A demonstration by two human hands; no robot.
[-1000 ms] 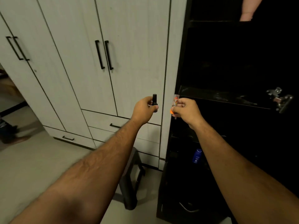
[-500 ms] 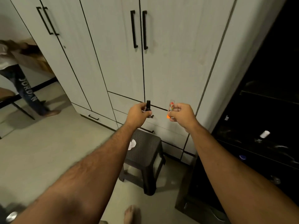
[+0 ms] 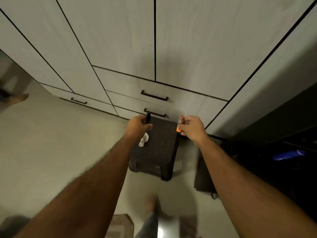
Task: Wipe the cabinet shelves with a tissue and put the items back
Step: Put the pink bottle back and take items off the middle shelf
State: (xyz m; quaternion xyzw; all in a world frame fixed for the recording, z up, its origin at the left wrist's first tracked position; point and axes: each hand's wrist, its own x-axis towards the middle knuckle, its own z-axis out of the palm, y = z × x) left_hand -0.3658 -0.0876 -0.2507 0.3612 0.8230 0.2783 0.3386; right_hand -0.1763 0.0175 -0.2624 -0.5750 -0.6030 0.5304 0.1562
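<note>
Lower edge of frame: blurred foot (image 3: pixel 151 206) and a trouser leg, mid-step by the look of it; a small mat at bottom centre. Both forearms extended forward from the lower corners, converging toward frame centre.

Centre: left hand (image 3: pixel 137 127) over the near-left part of a dark woven stool (image 3: pixel 157 152), fingers curled round a small black bottle (image 3: pixel 148 118) whose top stood upright above the fist. Right hand (image 3: pixel 193 128) level with it, over the stool's right edge, fingers pinched on a small item with an orange tip (image 3: pixel 178 129); identity of the item not resolvable. Hands apart, not touching.

On the stool seat, just below the left hand: crumpled white tissue (image 3: pixel 143 142), lying loose, held by neither hand.

Right of frame: dark open cabinet (image 3: pixel 274 152), interior mostly lost in shadow; a blue container (image 3: pixel 288 155) on a lower shelf.

Upper frame: pale wardrobe doors and drawers (image 3: pixel 154 97), all closed.

Progress, judged: tissue set down and unused, two shelf items in hand near the stool. Read as either unloading before wiping or collecting for return; not decidable from this view. Shelf cleanliness not visible. At least these two items remained out of the cabinet, so putting back unfinished.
</note>
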